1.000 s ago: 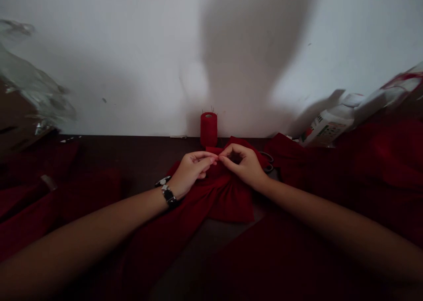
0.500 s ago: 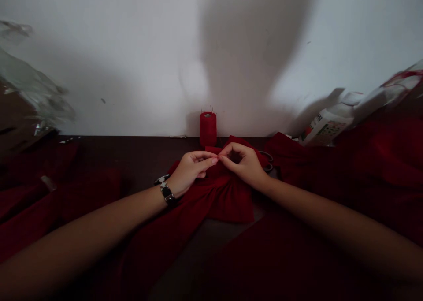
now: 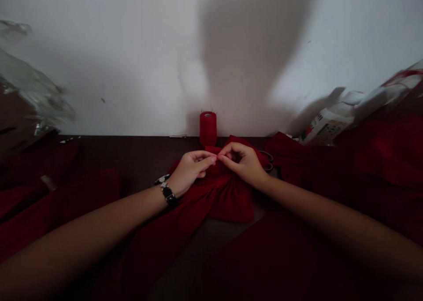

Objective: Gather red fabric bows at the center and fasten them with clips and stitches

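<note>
My left hand, with a black strap watch at the wrist, is closed in a pinch between thumb and forefinger. Its fingertips meet those of my right hand, which is pinched too. Whatever lies between the fingertips is too small to make out. Both hands are above a gathered piece of red fabric that spreads over the dark table. Just behind them a red thread spool stands upright with thin needles or pins sticking up from its top. Partly hidden beside my right hand are metal loops, like scissor handles.
A white bottle leans at the back right beside heaped red cloth. A small metal clip lies by the white wall. More red fabric and clear plastic are on the left.
</note>
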The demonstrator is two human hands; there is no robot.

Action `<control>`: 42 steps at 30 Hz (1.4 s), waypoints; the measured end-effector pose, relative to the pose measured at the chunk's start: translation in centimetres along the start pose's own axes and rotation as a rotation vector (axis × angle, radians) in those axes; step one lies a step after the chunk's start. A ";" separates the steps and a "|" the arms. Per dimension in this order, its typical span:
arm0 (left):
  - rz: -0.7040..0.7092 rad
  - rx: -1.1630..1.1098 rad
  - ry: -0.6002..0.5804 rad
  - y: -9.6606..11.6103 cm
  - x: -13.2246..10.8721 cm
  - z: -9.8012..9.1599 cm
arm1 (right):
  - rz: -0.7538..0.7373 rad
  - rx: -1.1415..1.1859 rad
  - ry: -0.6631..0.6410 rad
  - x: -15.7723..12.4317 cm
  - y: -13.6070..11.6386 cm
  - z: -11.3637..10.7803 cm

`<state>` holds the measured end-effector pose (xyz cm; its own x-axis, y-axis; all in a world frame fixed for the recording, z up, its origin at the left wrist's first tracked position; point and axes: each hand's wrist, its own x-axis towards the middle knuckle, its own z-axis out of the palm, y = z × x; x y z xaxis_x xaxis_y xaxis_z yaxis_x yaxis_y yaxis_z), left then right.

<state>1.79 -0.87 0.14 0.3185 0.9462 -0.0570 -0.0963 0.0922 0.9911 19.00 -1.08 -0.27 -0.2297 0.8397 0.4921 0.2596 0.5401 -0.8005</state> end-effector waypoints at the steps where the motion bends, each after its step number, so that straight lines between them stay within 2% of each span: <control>1: 0.000 0.007 0.000 0.0 0.0 0.0 | -0.006 -0.005 0.000 0.0 0.0 0.0; 9: -0.008 0.001 0.013 0.1 0.0 0.0 | -0.077 -0.079 0.018 0.2 -0.2 -0.2; 16: -0.014 -0.028 0.006 0.1 0.1 0.1 | -0.056 0.021 -0.029 0.2 -0.3 -0.5; 23: -0.014 -0.023 0.011 0.1 0.0 0.1 | -0.038 0.028 -0.087 -0.1 -0.2 -0.5; 29: -0.010 -0.019 0.011 0.1 0.0 0.1 | -0.083 -0.066 -0.070 0.1 -0.4 -0.5; 42: -0.020 -0.033 0.027 0.2 -0.1 0.3 | -0.057 -0.009 -0.085 0.5 -0.6 -0.5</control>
<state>2.01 -1.00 0.40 0.2952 0.9521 -0.0800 -0.1212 0.1203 0.9853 19.19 -0.97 0.57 -0.3230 0.8000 0.5057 0.2524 0.5878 -0.7686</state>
